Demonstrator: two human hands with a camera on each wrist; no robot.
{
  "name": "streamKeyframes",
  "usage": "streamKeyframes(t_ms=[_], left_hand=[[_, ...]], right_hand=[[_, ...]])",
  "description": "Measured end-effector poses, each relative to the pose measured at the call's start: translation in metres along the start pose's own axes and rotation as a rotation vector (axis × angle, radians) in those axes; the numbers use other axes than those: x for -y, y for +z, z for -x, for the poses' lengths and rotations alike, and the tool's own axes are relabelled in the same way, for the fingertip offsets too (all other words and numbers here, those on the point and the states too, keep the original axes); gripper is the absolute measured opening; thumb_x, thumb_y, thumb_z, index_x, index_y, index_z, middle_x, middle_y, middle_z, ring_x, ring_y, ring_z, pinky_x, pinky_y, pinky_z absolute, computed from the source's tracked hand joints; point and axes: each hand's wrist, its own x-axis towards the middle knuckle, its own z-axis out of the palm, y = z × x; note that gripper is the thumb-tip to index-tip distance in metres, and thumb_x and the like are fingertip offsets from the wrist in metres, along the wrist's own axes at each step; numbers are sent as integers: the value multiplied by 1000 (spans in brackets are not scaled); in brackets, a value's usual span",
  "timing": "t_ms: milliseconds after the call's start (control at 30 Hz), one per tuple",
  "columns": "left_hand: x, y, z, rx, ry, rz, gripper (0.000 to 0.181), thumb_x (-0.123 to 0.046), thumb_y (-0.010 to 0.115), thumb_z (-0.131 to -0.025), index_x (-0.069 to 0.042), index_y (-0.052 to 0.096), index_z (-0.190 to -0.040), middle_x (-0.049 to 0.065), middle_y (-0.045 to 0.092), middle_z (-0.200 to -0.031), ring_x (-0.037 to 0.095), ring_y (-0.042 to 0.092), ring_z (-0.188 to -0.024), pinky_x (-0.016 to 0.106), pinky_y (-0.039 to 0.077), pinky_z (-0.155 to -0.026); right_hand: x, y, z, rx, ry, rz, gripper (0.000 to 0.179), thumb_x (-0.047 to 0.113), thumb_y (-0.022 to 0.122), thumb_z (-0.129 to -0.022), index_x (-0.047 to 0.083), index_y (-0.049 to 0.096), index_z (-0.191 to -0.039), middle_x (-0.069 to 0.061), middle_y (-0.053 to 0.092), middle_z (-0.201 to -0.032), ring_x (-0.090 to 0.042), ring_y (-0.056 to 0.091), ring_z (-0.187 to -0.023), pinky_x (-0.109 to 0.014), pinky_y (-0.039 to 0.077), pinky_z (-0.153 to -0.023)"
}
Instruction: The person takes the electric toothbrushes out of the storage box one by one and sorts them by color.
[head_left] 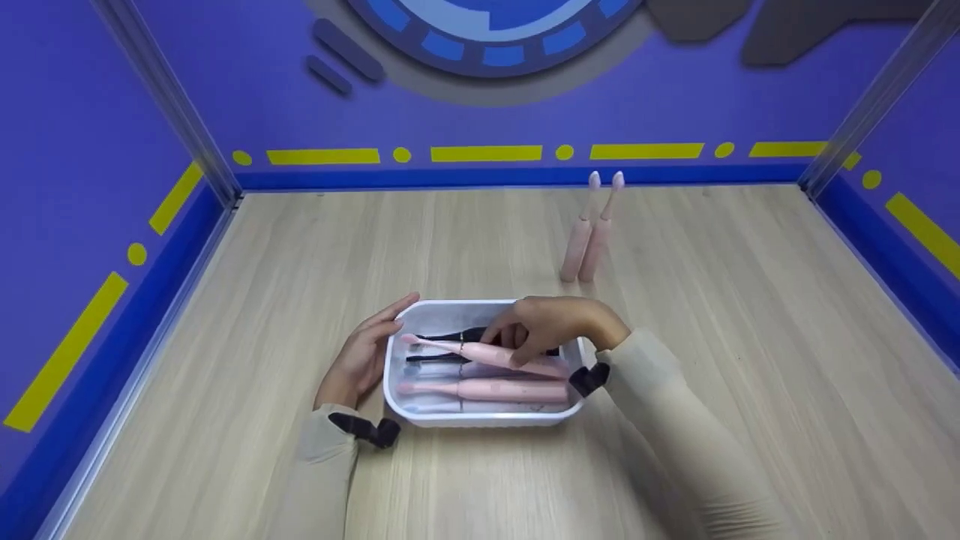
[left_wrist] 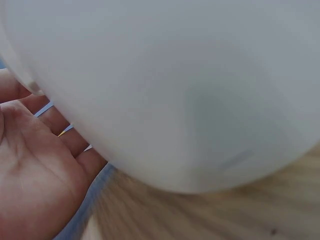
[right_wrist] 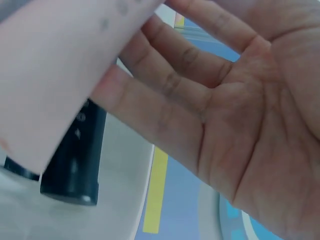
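A white plastic bin sits on the table with pink and black electric toothbrushes lying in it. My right hand reaches in and pinches a pink electric toothbrush by its handle, its head toward the left. In the right wrist view that handle shows large at the fingertips, over a black toothbrush. Another pink toothbrush lies along the bin's near side. My left hand rests against the bin's left side, fingers extended along the outer wall, as the left wrist view shows too.
Two pink electric toothbrushes stand upright side by side on the wooden table, behind the bin and to its right. Blue-purple panels with yellow marks enclose the table at the back and both sides.
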Motion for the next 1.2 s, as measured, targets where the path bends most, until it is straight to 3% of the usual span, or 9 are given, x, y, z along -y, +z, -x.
streamKeyframes(t_ms=[400,600,733,900,1000,1133,1200], left_hand=[[1,0,0,-18,13,-6,51,-3,34,-98,-4,34,-148,9,26,-159,20,30,-142,35,25,-116],[1,0,0,-18,8,-8,51,-4,33,-98,-2,32,-149,9,27,-158,15,39,-135,33,30,-114],[1,-1,1,-23,17,18,50,-2,34,-97,0,34,-147,3,41,-151,10,48,-126,29,38,-108],[2,-2,-1,46,70,49,50,2,33,-96,0,37,-146,-5,57,-135,9,48,-128,24,37,-108],[2,-3,-1,78,82,45,52,2,32,-95,1,33,-147,-2,50,-144,9,42,-133,25,32,-112],[1,-3,-1,58,47,19,53,-1,33,-96,0,30,-149,6,33,-156,10,40,-133,29,30,-114],[1,-2,-1,39,26,16,52,-2,33,-97,-1,29,-149,9,30,-156,12,42,-131,31,31,-114]], right_hand=[[-6,-4,7,-105,-49,30,45,9,69,-84,15,63,-128,-2,67,-95,-10,57,-85,-23,50,-75],[-8,-7,13,-173,-76,43,43,10,69,-84,13,63,-127,-3,71,-101,-13,64,-94,-34,54,-86],[-10,-9,16,-213,-85,23,43,10,69,-84,14,63,-126,-4,72,-103,-14,65,-95,-43,54,-88],[-15,-10,19,-252,-109,8,42,9,68,-85,14,64,-126,-4,71,-104,-14,64,-95,-41,53,-88],[-19,-11,21,-267,-119,1,42,7,67,-85,13,63,-127,-5,71,-103,-15,64,-95,-36,53,-88],[-22,-12,22,-288,-128,-14,42,7,66,-86,13,62,-128,-5,70,-105,-15,63,-96,-33,52,-88],[-24,-13,24,-305,-135,-20,42,8,66,-87,13,62,-128,-4,71,-105,-15,63,-97,-33,52,-89]])
